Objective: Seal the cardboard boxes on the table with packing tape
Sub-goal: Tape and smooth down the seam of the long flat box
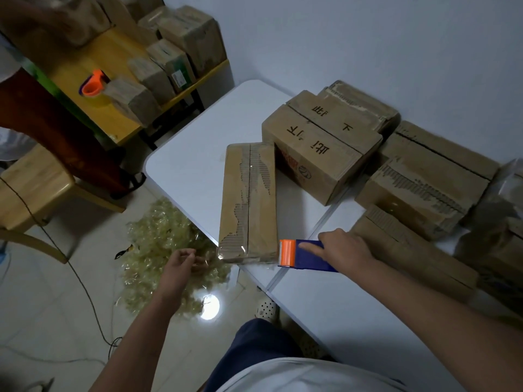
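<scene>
right hand (342,247) on tape dispenser (304,254), left (181,261) perhaps pinching

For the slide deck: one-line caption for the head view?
Right hand holds blue-orange tape dispenser at the flat box's near end; left hand pinches clear tape off the table edge.

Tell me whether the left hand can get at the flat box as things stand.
Probably yes. The left hand hangs off the table's edge, pinching a bit of clear tape, close to the near end of the flat box. Nothing lies between them. The right hand holds the dispenser at the box's other corner.
</scene>
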Available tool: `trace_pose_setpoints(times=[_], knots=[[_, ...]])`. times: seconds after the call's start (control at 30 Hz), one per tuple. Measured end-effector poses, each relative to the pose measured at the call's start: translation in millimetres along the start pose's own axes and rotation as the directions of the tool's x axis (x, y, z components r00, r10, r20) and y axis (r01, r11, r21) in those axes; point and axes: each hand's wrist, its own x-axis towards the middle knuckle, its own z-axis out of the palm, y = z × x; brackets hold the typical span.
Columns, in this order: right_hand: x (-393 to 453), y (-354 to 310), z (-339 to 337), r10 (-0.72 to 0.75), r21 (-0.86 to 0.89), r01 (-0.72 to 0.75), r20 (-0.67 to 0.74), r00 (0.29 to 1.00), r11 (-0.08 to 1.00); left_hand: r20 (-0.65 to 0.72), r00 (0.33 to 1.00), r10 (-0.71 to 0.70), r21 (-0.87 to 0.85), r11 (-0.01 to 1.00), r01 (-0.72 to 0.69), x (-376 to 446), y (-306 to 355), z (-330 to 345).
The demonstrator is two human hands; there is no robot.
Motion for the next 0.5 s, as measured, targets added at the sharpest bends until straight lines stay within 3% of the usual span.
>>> trace_pose_setpoints(times=[0.07,0.1,0.17,0.2,0.23,0.27,0.3,0.33,0.37,0.43,0.5], knots=[[-1.2,-0.4,-1.5,-0.002,0.006,0.002,-0.002,1.0,1.0,-0.012,0.999,-0.032,0.042,0.999,0.032,2.5,3.9,-5.6],[-1.7,-0.7,-2.3,-0.003,0.006,0.003,-0.005,1.0,1.0,-0.048,0.999,-0.001,0.149,0.989,0.009,3.0,5.7,-5.8],[-2.0,-1.4,-3.6,-0.005,0.007,0.006,-0.007,1.0,1.0,-0.133,0.959,0.249,0.479,0.864,-0.158,-0.7,13.2,1.4],[-1.8,-1.8,-4.0,-0.005,0.009,0.005,-0.006,1.0,1.0,-0.112,0.886,0.45,0.596,0.744,-0.302,-5.5,19.3,10.4],[-1.6,-2.1,-4.3,-0.004,0.01,0.004,-0.004,1.0,1.0,-0.013,0.764,0.645,0.663,0.578,-0.476,-11.8,26.0,23.6],[-1.9,-2.0,-4.2,-0.002,0.009,0.002,-0.003,1.0,1.0,0.151,0.62,0.77,0.672,0.381,-0.636,-17.2,32.7,38.9],[-1.9,-1.9,-4.0,-0.001,0.008,0.001,-0.005,1.0,1.0,0.346,0.491,0.799,0.624,0.195,-0.757,-19.1,36.7,54.9],[-1.7,-1.2,-3.9,-0.002,0.004,0.002,-0.014,1.0,1.0,0.53,0.415,0.739,0.558,0.064,-0.828,-18.4,38.8,70.1],[-1.7,-0.1,-4.1,-0.003,-0.002,0.003,-0.029,1.0,1.0,0.665,0.392,0.636,0.522,-0.021,-0.853,-15.2,38.7,82.8],[-2.0,3.3,-6.3,0.001,-0.02,-0.002,-0.049,0.999,1.0,0.776,0.42,0.47,0.541,-0.156,-0.826,-0.3,35.6,98.5],[-3.2,8.5,-8.9,0.004,-0.026,-0.005,-0.034,0.999,1.0,0.806,0.426,0.411,0.557,-0.281,-0.782,15.9,31.0,103.1]])
